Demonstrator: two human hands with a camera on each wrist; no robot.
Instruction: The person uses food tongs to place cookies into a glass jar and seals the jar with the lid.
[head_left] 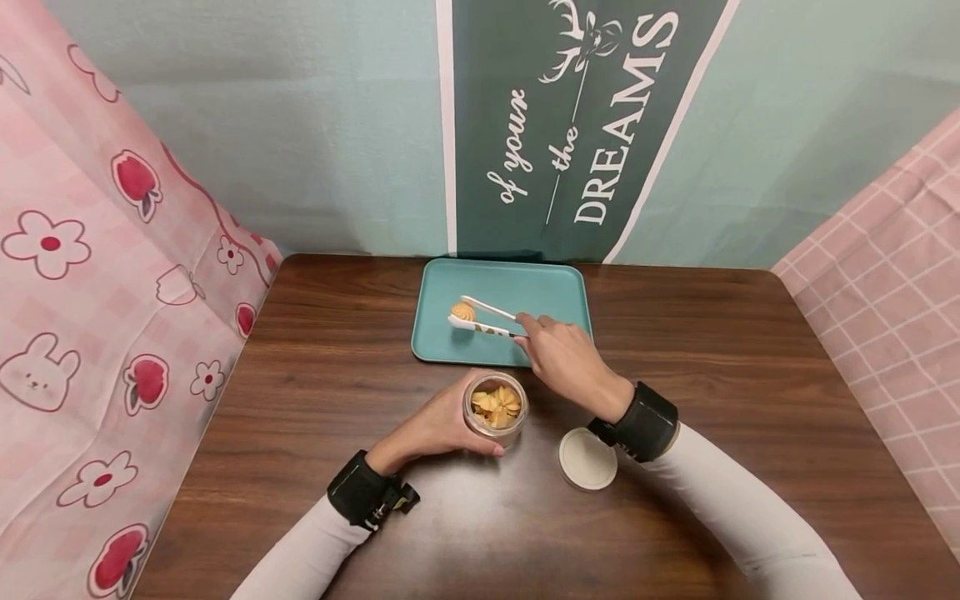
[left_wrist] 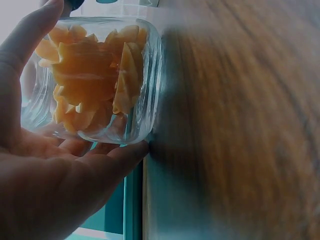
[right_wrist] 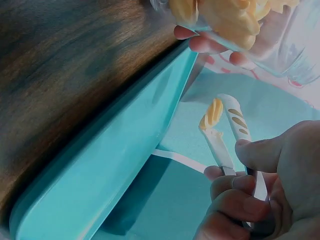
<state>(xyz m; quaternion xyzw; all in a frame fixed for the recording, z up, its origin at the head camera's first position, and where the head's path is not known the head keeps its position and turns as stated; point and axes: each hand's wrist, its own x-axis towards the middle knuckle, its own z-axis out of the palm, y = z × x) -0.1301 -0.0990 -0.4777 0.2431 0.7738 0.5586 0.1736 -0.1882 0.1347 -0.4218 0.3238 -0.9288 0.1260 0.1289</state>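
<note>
My left hand (head_left: 442, 421) is curled around a clear glass jar (left_wrist: 155, 85) that holds several yellow piped cookies (head_left: 497, 407). In the left wrist view the jar stands on the wooden table, thumb on one side and fingers on the other. My right hand (head_left: 564, 354) grips a pair of white tongs (head_left: 491, 330) with gold marks. Between the tongs' tips sits one swirled cookie (head_left: 463, 312), over the teal tray (head_left: 427, 337). The right wrist view shows this cookie (right_wrist: 214, 114) between the tips, above the tray's level.
A round whitish lid (head_left: 588, 459) lies on the wooden table (head_left: 720, 358), right of the jar and near the right wrist. Behind the tray hangs a green cloth (head_left: 337, 150) with lettering. Pink patterned cloths (head_left: 82, 350) border both sides.
</note>
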